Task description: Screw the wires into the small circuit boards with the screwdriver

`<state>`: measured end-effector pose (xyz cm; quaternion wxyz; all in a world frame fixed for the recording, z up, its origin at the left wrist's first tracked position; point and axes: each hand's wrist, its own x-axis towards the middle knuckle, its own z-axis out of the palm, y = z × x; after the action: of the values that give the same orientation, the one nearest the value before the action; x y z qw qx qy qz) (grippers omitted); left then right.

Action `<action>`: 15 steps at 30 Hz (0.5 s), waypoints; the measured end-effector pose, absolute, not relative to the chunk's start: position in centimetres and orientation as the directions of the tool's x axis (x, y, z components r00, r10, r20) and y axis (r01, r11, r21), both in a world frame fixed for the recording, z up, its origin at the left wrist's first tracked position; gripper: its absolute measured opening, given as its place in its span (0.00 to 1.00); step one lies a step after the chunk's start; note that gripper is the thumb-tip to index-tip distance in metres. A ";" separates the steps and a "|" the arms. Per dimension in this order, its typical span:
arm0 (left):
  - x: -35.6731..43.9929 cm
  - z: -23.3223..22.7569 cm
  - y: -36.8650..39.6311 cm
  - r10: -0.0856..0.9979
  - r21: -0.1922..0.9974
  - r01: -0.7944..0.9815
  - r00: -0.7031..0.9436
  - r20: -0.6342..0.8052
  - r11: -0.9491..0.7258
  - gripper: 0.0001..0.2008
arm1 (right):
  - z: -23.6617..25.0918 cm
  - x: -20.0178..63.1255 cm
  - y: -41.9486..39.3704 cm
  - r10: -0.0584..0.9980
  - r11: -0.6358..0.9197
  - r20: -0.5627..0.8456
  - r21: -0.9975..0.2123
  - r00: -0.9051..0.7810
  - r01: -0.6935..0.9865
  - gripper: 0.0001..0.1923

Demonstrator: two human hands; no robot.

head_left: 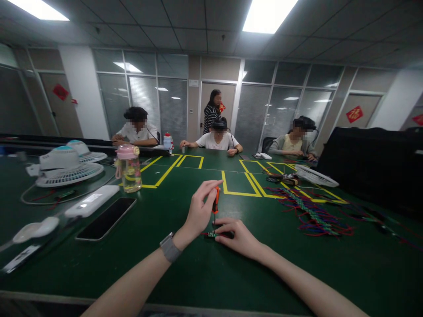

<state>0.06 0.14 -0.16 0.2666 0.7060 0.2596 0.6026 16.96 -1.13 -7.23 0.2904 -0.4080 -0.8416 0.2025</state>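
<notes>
One orange screwdriver (216, 205), near-upright, closed in my left fingers (209, 204), pointing down at a small circuit board (210, 235) below them, lying crosswise toward my nearer right fingers (226, 226) (slightly curled; pinching or merely touching, I cannot tell).

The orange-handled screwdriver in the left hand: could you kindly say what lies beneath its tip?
Beneath the screwdriver sits a small green circuit board on the dark green table. The right hand hides part of the board.

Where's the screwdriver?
The screwdriver stands upright, just below the middle of the head view, in the left hand, tip down at the small board by the right hand.
</notes>
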 end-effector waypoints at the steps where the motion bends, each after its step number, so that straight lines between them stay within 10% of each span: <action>1: 0.1 -0.1 0.1 0.697 0.704 0.011 0.150 0.701 -0.710 0.15 | -7.2 17.0 -1.1 0.806 0.582 0.318 -0.577 -0.499 0.573 0.09; 15: 0.0 -0.2 0.0 0.714 0.723 0.011 0.165 0.680 -0.691 0.16 | -7.0 17.0 -1.2 0.810 0.574 0.309 -0.588 -0.498 0.569 0.09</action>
<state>0.03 0.04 -0.20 0.2966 0.7031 0.2579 0.5926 16.97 -1.21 -7.04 0.2868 -0.4107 -0.8396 0.2100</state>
